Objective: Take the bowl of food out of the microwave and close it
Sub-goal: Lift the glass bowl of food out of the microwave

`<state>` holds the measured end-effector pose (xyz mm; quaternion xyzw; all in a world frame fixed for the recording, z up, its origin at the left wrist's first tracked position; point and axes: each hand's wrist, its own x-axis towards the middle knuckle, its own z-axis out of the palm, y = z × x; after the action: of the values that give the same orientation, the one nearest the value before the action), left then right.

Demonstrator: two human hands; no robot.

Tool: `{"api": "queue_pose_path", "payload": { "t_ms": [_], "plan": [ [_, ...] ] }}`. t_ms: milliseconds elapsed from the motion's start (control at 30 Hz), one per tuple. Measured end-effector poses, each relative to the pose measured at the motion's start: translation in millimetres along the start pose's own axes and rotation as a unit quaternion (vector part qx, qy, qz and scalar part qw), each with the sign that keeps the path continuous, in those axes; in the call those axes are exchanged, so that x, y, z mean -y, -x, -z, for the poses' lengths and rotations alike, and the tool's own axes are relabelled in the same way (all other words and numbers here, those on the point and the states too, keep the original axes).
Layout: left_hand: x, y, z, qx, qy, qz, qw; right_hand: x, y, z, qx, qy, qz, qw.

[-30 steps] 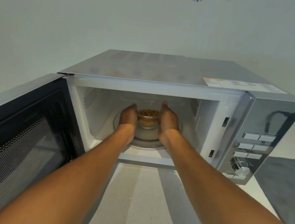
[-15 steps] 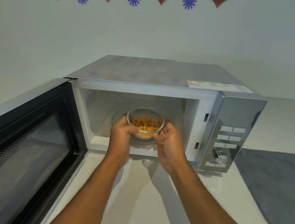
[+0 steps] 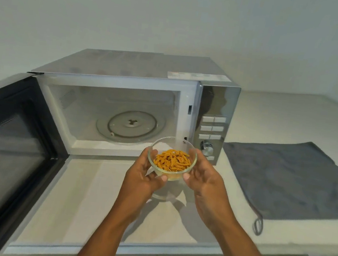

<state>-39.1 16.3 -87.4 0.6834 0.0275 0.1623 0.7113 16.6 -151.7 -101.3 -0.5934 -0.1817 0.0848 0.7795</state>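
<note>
A small glass bowl of orange food (image 3: pixel 172 160) is held in the air just outside the microwave (image 3: pixel 141 70), above the pale counter. My left hand (image 3: pixel 144 174) cups its left side and my right hand (image 3: pixel 205 179) cups its right side. The microwave's door (image 3: pixel 7 151) stands swung wide to the left. Inside the cavity the glass turntable (image 3: pixel 131 126) lies bare.
A grey cloth (image 3: pixel 292 179) lies flat on the counter (image 3: pixel 84 198) to the right of the microwave, a loop hanging over the front edge. The control panel (image 3: pixel 211 132) with buttons and a knob is at the microwave's right. A wall runs behind.
Both hands have drawn the bowl off the turntable and out of the cavity toward me and slightly right. The camera has pulled back, showing more counter.
</note>
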Motion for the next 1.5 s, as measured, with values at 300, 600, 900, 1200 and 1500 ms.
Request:
{"api": "queue_pose_path", "payload": {
  "t_ms": [300,600,900,1200,1500],
  "plan": [
    [27,17,-102,0.095,-0.014,0.003,0.995,23,55,101,-0.044,-0.005,0.014,0.999],
    [42,-18,-209,0.201,-0.048,0.018,0.978,50,64,199,-0.160,0.011,0.003,0.987],
    [52,-82,-275,0.256,-0.087,0.049,0.962,53,20,262,-0.231,0.008,-0.004,0.973],
    [69,-104,-298,0.252,-0.130,0.055,0.957,39,-4,285,-0.270,0.015,-0.026,0.962],
    [62,-93,-285,0.252,-0.145,0.071,0.954,46,0,280,-0.393,0.083,-0.048,0.914]
  ]
}}
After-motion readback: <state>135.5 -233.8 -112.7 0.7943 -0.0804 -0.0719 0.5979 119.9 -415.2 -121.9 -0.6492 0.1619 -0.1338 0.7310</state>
